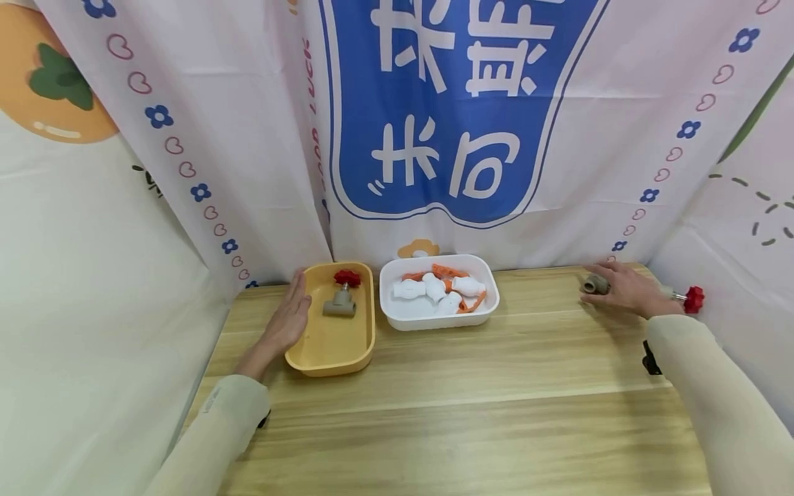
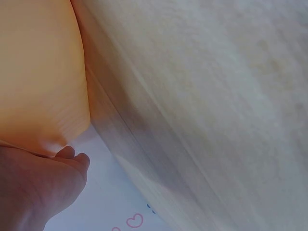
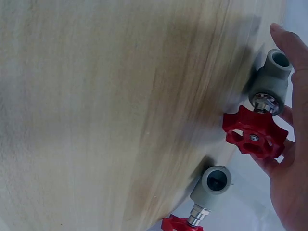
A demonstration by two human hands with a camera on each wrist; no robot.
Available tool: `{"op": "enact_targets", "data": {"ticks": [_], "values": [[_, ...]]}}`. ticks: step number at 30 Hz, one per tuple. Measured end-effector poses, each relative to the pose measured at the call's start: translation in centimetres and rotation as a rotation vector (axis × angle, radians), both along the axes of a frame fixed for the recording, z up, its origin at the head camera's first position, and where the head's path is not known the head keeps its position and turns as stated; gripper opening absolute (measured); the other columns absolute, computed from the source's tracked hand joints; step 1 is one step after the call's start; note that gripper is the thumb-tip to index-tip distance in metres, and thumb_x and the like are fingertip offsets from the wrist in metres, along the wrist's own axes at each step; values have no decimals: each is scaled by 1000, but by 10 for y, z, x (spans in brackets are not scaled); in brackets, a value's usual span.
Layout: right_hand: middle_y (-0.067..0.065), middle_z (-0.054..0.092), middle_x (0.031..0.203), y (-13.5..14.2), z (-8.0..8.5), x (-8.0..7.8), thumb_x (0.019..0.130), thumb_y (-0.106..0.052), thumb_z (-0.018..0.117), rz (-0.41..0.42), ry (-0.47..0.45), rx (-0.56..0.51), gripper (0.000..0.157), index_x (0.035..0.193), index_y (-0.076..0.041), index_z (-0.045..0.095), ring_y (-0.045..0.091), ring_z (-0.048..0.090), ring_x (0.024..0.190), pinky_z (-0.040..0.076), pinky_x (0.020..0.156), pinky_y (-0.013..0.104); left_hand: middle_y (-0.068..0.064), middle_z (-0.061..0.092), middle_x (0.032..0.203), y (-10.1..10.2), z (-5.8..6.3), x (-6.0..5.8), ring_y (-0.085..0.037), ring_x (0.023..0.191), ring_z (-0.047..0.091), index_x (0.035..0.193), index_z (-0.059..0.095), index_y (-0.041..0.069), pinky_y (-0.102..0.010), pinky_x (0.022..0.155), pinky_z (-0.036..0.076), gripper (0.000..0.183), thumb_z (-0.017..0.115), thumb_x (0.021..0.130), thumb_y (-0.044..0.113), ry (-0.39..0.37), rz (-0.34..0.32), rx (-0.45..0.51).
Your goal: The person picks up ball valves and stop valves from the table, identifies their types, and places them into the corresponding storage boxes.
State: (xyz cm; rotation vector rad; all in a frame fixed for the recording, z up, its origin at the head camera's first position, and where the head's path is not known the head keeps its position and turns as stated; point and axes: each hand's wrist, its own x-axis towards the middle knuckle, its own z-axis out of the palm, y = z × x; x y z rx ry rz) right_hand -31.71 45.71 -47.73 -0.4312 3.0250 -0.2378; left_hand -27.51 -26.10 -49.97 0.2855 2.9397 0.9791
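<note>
My left hand [image 1: 290,315] lies along the left wall of a yellow plastic basin [image 1: 329,368], fingers straight against it. Inside that basin is a grey pipe valve [image 1: 340,304] with a red handwheel. At the far right, my right hand [image 1: 623,289] reaches over another grey valve [image 3: 269,84], thumb and fingers spread around its body. In the right wrist view its red handwheel [image 3: 255,132] faces the camera, and one fingertip stands apart beyond the pipe end. A third valve [image 3: 210,185] lies beside it, its red handwheel [image 1: 694,300] showing past my wrist in the head view.
A white tray [image 1: 440,322] with several white fittings and orange pieces stands right of the yellow basin. The wooden table [image 1: 465,413] meets a printed curtain [image 1: 533,241] along its back edge. White cloth [image 1: 93,310] hangs at the left side.
</note>
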Motion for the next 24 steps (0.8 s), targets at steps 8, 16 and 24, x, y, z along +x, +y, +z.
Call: {"op": "enact_targets", "data": {"ticks": [8,16,24], "values": [[38,34,160,6,-7,-3,95,-60,72,-36,-16,-6,87,157,-6,46,69,44,133,45,96,81,-12,-13,178,1,0,0,-32,164,-9,168,-8,3,-55,132,4,62,17,117,29,-10,10,-4],[32,43,155,8,-12,-4,96,-60,72,-24,18,28,83,154,-5,50,65,56,121,50,90,77,-13,-13,177,1,0,0,-34,164,-8,167,-8,2,-54,132,3,62,18,117,27,-3,5,-1],[34,45,152,2,-13,-1,101,-49,71,-47,29,15,68,149,-3,56,66,55,121,49,87,79,-16,-11,177,0,-1,1,-38,164,-5,168,-6,2,-54,132,3,64,14,117,34,1,0,-7]]}}
